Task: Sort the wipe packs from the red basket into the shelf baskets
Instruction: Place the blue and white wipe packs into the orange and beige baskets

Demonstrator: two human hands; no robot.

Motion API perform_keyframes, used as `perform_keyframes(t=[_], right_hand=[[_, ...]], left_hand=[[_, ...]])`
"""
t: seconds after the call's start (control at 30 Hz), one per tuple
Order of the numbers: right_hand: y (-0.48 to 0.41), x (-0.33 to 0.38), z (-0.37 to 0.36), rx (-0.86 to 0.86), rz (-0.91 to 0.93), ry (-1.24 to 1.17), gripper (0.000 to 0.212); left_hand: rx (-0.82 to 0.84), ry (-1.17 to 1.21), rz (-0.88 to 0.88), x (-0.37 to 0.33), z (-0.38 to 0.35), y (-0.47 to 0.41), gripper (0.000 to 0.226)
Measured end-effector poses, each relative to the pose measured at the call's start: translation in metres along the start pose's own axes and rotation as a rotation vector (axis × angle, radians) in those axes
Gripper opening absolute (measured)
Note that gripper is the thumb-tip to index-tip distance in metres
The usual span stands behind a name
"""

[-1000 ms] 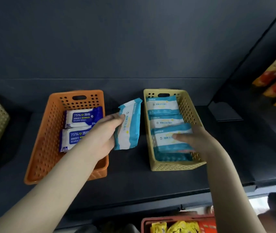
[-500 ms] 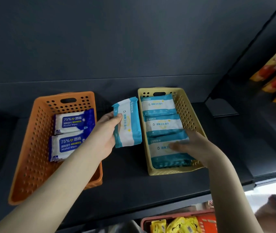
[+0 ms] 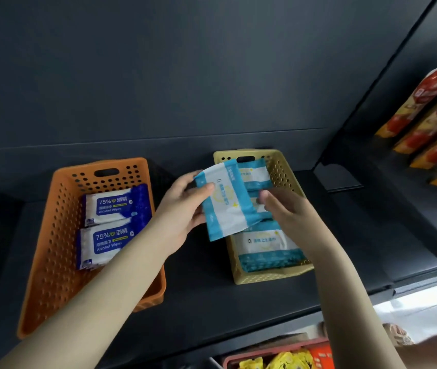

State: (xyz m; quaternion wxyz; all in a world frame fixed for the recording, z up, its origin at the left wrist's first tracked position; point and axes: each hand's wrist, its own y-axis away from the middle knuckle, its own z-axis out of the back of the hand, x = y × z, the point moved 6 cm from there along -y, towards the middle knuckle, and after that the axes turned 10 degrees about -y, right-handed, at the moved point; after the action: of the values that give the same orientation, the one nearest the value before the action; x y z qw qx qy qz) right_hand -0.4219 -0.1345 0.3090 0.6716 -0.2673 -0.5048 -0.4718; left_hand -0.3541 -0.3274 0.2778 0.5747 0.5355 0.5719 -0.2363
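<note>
the left hand (image 3: 182,209) pinches a flat teal-and-white plastic wipe pack (image 3: 228,203) by its left edge, thumb on the printed face and fingers behind, holding it tilted in the air over the left rim of the pale yellow perforated plastic basket (image 3: 270,276). the right hand (image 3: 289,211) reaches in with fingers curled at the pack's right edge; whether they grip it or only touch it, i cannot tell. matching teal packs (image 3: 265,243) lie flat inside that basket. to its left, apart, the orange perforated plastic basket (image 3: 52,235) holds two blue-and-white alcohol wipe packs (image 3: 113,203). both baskets sit on a dark shelf (image 3: 212,302); the red basket (image 3: 318,351) shows at the bottom edge.
</note>
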Motion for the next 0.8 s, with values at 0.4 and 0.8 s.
perform_keyframes(t=[0.4,0.8], right_hand=[[-0.025,-0.023,0.022,-0.355,-0.247,-0.694,0.013],[-0.067,-0.039,0.018,-0.172,-0.206,0.153,0.023]], left_hand=[[-0.181,-0.328,-0.174,-0.002,-0.020,-0.010,0.018],[0.057,-0.420,0.054,0.031,-0.016,-0.023,0.044]])
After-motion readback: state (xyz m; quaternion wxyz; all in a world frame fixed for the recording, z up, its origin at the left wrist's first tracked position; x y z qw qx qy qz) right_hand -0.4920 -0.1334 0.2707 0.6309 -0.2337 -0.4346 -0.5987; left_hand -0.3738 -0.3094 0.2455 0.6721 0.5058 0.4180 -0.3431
